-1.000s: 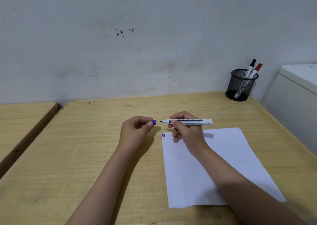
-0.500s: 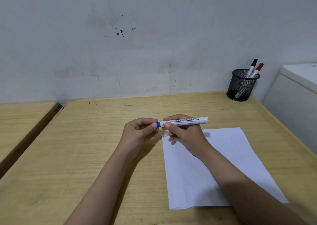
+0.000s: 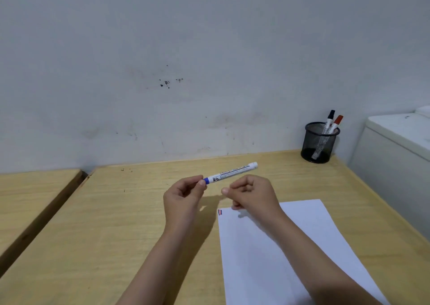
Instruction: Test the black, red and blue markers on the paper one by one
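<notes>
My left hand [image 3: 183,195] pinches the blue cap end of the blue marker [image 3: 232,172], a white barrel that points up and right above the desk. My right hand [image 3: 250,193] hovers beside it with fingers curled and nothing in them, apart from the marker. The white paper [image 3: 286,246] lies on the desk under my right forearm, with short black, red and blue strokes [image 3: 220,212] at its top left corner. The black marker [image 3: 330,118] and the red marker [image 3: 336,122] stand capped in the black mesh pen cup [image 3: 319,144] at the back right.
The wooden desk [image 3: 116,235] meets the white wall at the back. A second wooden desk [image 3: 28,195] sits to the left across a gap. A white cabinet [image 3: 395,155] stands along the desk's right edge.
The cap went back onto the blue marker. My right hand let go of the barrel and my left hand now holds the marker by its cap end, tilted up to the right.
</notes>
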{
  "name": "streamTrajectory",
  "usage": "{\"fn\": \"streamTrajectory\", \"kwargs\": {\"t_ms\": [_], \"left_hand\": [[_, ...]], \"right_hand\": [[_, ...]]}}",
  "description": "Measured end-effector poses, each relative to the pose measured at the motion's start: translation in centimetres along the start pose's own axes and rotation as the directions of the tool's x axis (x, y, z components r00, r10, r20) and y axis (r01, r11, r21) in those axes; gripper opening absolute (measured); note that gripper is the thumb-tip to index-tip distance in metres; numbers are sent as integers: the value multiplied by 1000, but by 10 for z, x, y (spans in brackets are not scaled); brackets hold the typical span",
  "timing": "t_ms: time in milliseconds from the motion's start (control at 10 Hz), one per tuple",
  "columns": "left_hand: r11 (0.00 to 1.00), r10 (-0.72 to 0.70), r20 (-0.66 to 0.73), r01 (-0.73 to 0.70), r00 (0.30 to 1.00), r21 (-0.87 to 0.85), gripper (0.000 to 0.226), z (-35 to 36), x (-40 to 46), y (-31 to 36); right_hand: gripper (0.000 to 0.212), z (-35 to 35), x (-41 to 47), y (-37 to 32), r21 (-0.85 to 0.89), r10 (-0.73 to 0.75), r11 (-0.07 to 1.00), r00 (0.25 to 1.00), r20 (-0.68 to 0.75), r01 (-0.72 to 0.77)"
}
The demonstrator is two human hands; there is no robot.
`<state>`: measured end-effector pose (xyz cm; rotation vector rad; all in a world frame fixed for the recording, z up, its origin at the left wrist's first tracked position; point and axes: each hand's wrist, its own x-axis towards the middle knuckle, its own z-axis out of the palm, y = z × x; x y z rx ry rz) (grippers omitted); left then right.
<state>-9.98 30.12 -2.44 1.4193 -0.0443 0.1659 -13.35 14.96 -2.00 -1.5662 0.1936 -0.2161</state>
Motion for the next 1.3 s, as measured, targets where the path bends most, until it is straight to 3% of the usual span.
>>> {"fn": "streamTrajectory", "kwargs": {"t_ms": [100, 200, 300, 400, 500, 600, 700, 800, 1000, 1100, 1300], "left_hand": [[991, 100, 20, -101, 995, 92, 14, 14, 1, 20], [972, 172, 68, -181, 983, 152, 10, 42, 3, 41], [945, 245, 157, -272, 957, 180, 10, 72, 8, 55], [937, 277, 228, -315, 933, 153, 19, 104, 13, 61], [917, 278, 288, -343, 916, 205, 30, 140, 28, 52], [860, 281, 382, -408, 880, 306, 39, 181, 46, 33], [803, 286, 461, -473, 840, 364, 42, 225, 61, 12], [730, 289, 533, -543, 795, 415, 41, 262, 74, -6], [661, 245, 618, -595, 747, 456, 40, 302, 90, -32], [671, 252, 586, -575, 770, 468, 39, 310, 93, -39], [681, 208, 598, -553, 774, 479, 44, 311, 92, -36]], "right_hand": [[26, -16, 5, -21, -406, -461, 823, 884, -71, 397], [32, -34, 13, -41, -605, -620, 583, 778, 101, 543], [35, -58, 18, -51, -586, -623, 548, 759, 190, 596], [49, -93, 28, -60, -599, -673, 520, 724, 151, 609], [62, -142, 46, -80, -596, -715, 597, 693, -90, 538], [53, -190, 71, -101, -593, -712, 662, 632, -306, 458], [48, -224, 98, -105, -618, -706, 680, 578, -408, 394], [47, -241, 121, -93, -660, -685, 680, 599, -416, 319], [46, -251, 148, -59, -696, -554, 705, 721, -417, 139], [40, -255, 156, -42, -730, -511, 678, 767, -387, 84], [58, -255, 158, -35, -737, -434, 676, 808, -398, 0]]}}
